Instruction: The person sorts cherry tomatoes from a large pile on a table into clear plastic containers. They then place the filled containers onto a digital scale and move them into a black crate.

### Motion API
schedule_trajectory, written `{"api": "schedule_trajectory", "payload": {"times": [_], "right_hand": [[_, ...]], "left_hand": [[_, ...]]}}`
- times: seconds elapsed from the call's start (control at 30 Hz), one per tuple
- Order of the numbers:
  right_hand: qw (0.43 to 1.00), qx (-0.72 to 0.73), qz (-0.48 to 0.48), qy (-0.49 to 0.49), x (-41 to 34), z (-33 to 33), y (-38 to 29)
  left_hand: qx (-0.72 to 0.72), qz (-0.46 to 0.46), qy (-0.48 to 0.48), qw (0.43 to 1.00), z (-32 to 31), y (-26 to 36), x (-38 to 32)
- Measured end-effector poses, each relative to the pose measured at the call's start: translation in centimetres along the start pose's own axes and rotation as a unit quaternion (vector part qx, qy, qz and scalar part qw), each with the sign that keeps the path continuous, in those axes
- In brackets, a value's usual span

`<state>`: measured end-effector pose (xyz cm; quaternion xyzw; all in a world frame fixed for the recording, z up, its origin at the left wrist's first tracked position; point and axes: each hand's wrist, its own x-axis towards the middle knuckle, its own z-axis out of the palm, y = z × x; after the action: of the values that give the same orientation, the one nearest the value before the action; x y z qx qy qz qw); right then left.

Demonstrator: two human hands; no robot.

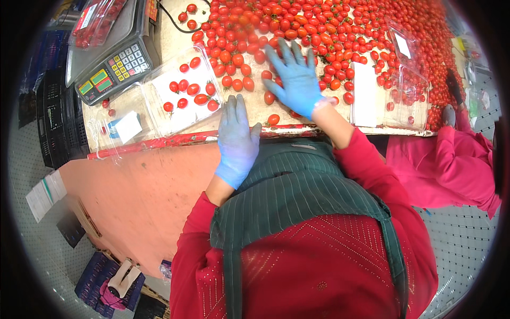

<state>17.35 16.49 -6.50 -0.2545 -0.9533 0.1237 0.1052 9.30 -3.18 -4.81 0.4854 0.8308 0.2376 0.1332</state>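
Many cherry tomatoes (pixel 287 24) lie spread over a pale tabletop with a worn red edge. My right hand (pixel 293 81), in a blue glove, rests flat over some of them with its fingers spread. Palm down near the table's front edge is my left hand (pixel 238 137), gloved too, its fingers straight and nothing seen in it. Just left of it sits an open clear plastic clamshell box (pixel 218 89); one half has a white liner (pixel 175 115) with several tomatoes on it, while a blue-and-white piece (pixel 127 127) lies in or under the other half.
A digital scale (pixel 115 73) at the upper left bears a filled clear package (pixel 97 24). Right of my right hand are a white strip (pixel 364 95) and another clear box (pixel 408 95). A co-worker in pink (pixel 442 167) is at the far right. Black crates (pixel 57 115) stand left.
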Motion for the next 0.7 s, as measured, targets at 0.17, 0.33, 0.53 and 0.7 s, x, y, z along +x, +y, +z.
{"api": "schedule_trajectory", "payload": {"times": [0.17, 0.33, 0.53, 0.7], "right_hand": [[0.990, -0.029, -0.127, -0.047, 1.2, 2.0, -4.2], [0.986, -0.008, -0.115, -0.116, -1.9, -1.3, -1.0], [0.994, -0.003, -0.104, -0.044, -0.4, -0.2, -1.8], [0.984, 0.099, -0.120, -0.086, -4.1, -2.7, 0.5]], "left_hand": [[-0.019, -0.006, 0.006, 1.000, 0.0, -0.1, -0.2], [-0.012, -0.012, 0.010, 1.000, -0.1, -0.6, -0.3], [-0.022, 0.012, 0.016, 1.000, -0.1, -0.2, 0.8], [-0.034, 0.008, 0.007, 0.999, -0.6, -0.1, 1.1]]}}
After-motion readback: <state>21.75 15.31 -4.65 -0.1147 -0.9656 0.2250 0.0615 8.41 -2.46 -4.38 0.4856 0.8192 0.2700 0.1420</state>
